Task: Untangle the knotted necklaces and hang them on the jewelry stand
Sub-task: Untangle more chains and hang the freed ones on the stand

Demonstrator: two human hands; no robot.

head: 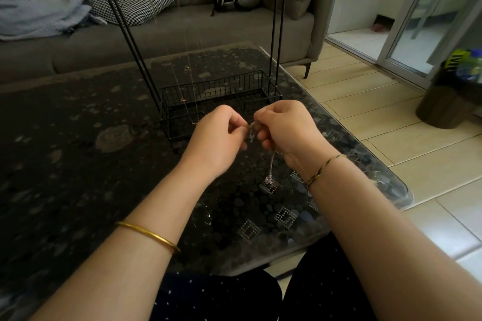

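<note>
Necklace hangs knotted between my hands, over the worktop, just in front of the stand. I judge small, slack picks will loosen it, while pulling would tighten it. Left hand: grip pinched on the chain, wrist straight. Right hand: grip clamped on it too, fingers curled, tail dangling below.

The necklace is a fine silvery metal chain that glitters where it bunches. The jewelry stand is thin black wire and rod, matt (painted metal, by the look). The table has a glossy, glass-smooth top over a dark pebble pattern. A bangle is polished gold-coloured metal. The sofa is grey matt woven cloth; the floor is smooth pale tile with a slight sheen.
</note>
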